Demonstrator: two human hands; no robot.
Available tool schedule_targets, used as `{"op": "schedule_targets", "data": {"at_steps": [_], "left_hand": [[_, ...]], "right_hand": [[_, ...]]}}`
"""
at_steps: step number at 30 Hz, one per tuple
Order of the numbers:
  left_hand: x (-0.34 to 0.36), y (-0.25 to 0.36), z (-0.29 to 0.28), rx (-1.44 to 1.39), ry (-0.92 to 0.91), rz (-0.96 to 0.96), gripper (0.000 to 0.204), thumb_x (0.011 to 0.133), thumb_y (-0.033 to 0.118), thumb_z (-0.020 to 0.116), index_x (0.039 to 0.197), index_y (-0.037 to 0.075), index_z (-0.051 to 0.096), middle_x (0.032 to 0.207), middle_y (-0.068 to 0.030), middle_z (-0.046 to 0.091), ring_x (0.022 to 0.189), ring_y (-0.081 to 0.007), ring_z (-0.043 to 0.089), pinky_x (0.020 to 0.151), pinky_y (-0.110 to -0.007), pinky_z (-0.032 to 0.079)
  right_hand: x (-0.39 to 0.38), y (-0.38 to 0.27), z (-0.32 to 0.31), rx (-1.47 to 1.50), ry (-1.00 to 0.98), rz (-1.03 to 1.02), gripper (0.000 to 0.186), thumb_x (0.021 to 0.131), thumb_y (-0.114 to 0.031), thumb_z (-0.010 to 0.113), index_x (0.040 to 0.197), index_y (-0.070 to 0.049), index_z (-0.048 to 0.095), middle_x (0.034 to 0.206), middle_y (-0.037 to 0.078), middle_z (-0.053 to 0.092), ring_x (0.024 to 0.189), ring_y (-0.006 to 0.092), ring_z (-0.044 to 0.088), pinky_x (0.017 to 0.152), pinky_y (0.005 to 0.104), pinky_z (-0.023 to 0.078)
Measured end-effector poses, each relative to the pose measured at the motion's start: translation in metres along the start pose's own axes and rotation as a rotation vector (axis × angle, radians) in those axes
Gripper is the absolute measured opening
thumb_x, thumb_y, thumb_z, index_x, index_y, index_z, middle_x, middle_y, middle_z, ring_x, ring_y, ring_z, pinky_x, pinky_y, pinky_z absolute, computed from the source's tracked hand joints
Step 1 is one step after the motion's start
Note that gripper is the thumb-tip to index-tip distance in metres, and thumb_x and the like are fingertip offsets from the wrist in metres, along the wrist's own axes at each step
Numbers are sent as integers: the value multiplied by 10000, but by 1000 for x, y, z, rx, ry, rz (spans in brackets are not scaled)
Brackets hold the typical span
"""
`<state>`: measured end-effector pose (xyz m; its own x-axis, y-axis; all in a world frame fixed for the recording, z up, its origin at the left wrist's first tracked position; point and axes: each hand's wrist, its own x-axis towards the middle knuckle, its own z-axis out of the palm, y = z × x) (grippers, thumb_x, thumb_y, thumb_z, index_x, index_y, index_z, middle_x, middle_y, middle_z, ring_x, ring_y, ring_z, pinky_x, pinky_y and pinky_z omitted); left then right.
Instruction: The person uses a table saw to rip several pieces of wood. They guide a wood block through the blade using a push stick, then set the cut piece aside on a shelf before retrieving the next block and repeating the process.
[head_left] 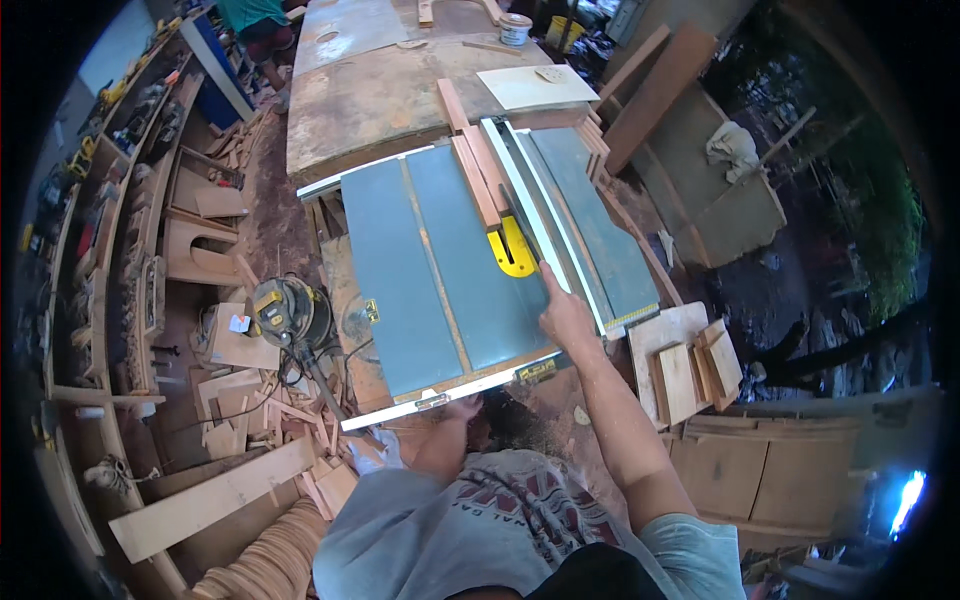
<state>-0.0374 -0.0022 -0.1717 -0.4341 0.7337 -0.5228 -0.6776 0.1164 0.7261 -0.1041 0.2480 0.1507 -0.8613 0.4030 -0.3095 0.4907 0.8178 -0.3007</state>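
My right hand (567,318) is over the table saw's blue-grey top (390,270), its index finger stretched forward beside the fence. The other fingers are closed around the near end of a thin dark stick (524,218), which runs forward along the white rip fence (560,225). A yellow insert plate (514,256) with a dark slot lies just left of the stick. Beyond it, reddish wooden strips (474,180) lie lengthwise against the fence, reaching past the far edge. My left hand (462,408) is low at the saw's front rail, its fingers mostly hidden.
A big wooden worktable (370,105) adjoins the saw's far side, bearing a pale board (535,88) and a white tub (515,30). A power tool (288,312) stands at left among offcuts. Wood blocks (690,375) lie at right. Another person (262,35) stands at far left.
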Motion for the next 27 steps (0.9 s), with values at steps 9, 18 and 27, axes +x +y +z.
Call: {"op": "schedule_targets", "data": {"at_steps": [9, 18, 27], "left_hand": [[-141, -104, -112, 1030, 252, -374, 575, 1034, 461, 411, 1383, 52, 615, 1390, -245, 614, 1317, -409, 565, 1125, -441, 434], [-221, -63, -44, 869, 271, -544, 590, 944, 529, 498, 1265, 81, 711, 1325, -242, 657, 1235, -436, 621, 1061, -471, 484], [-213, 159, 33, 977, 283, -467, 412, 974, 396, 545, 1179, 95, 736, 1142, -211, 729, 1066, -405, 688, 946, -483, 528]], "right_hand": [[106, -16, -15, 59, 53, -101, 842, 869, -47, 541, 1629, -298, 276, 1085, 282, 715, 1028, 462, 689, 896, 542, 537], [184, -21, -77, 493, -111, -129, 700, 877, -18, 440, 1554, -192, 469, 865, 196, 699, 522, 242, 628, 468, 393, 515], [184, -69, -71, 288, -167, -310, 639, 943, -65, 479, 1559, -230, 445, 1130, 261, 708, 827, 355, 712, 745, 437, 565]]}}
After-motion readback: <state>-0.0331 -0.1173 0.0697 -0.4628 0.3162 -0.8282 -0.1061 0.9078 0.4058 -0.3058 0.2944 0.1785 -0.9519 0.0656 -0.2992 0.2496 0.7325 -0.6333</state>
